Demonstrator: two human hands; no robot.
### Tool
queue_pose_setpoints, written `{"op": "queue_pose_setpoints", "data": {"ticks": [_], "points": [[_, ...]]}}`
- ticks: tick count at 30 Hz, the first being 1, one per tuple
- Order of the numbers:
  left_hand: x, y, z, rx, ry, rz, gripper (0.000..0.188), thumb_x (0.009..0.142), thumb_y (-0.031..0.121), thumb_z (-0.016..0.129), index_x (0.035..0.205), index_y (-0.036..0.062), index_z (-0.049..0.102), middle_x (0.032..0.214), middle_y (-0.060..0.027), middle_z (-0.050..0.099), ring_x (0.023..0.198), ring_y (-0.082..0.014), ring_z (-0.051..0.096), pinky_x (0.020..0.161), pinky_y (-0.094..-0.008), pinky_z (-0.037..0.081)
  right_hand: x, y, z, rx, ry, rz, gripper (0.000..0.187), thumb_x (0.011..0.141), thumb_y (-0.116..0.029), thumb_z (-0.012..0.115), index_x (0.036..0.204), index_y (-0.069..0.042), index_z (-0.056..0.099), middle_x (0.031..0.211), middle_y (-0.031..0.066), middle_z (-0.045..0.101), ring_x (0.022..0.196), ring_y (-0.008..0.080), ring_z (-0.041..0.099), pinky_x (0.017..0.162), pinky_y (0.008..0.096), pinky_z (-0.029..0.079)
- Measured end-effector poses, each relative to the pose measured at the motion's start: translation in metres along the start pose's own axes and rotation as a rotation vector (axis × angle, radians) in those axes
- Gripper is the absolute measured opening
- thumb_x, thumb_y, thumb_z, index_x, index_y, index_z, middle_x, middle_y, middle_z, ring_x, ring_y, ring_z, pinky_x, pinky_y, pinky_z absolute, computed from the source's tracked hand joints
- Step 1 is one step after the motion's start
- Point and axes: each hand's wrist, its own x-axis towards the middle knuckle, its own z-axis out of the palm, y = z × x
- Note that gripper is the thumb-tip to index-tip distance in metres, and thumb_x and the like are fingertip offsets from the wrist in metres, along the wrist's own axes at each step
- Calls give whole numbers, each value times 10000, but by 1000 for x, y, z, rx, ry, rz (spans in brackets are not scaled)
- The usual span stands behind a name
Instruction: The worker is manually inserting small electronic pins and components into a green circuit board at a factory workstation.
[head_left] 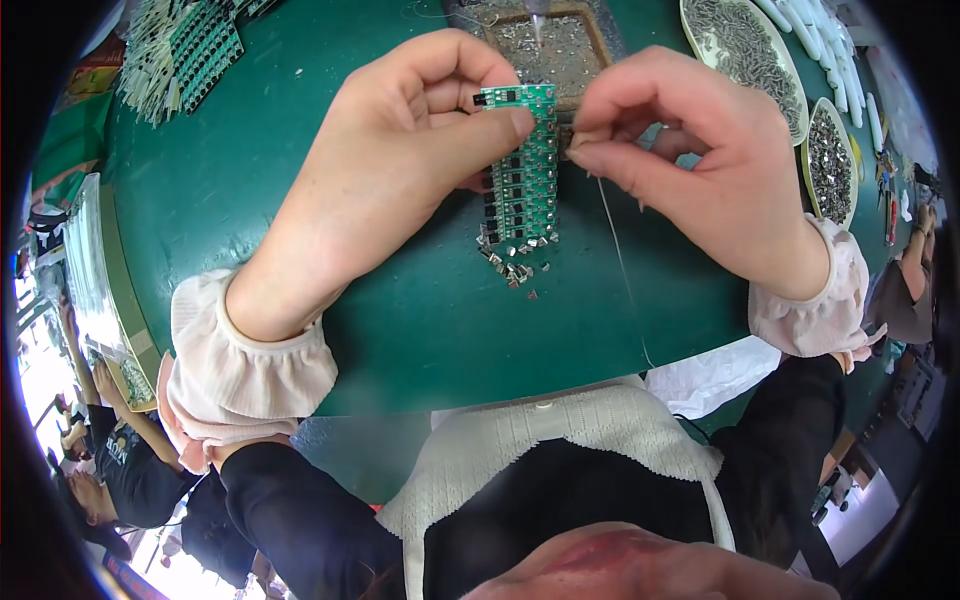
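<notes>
My left hand (385,150) is closed on a green circuit board panel (541,185), thumb across its upper part. Rows of small black components run down the panel's left side, and solder points line its right. At its lower end lies a loose heap of small shiny metal pieces (517,271). Just right of the panel, my right hand (700,150) is closed in a pinch. A thin solder wire (614,228) trails from its fingers down toward the table's near edge. The fingertips cover the wire's end. Above both hands, a soldering iron tip (538,25) points down.
Behind the hands is a debris-strewn tray (606,40). Dishes of small metal parts, springs (745,55) and shiny pieces (830,165), stand at right near white tubes (835,60). More boards with wires (205,50) lie far left. Other people sit on both sides.
</notes>
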Motion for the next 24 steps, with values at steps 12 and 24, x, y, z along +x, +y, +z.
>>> {"op": "queue_pose_setpoints", "data": {"ticks": [12,24], "points": [[3,2,-1,-115,-10,-28,161,985,74,681,1136,63,625,995,11,724,868,-33,680,700,-169,523,-2,-2,-5,-121,-8,71,203,840,59,737,1014,-44,724,968,27,712,782,73,662,557,191,463],[2,-1,-7,-262,-32,-118,143,991,104,671,1120,68,621,985,-5,727,849,-53,695,688,-174,551,1,-9,-5,-124,-23,22,259,792,48,785,1026,-44,719,925,6,642,778,69,612,565,196,437]]}}
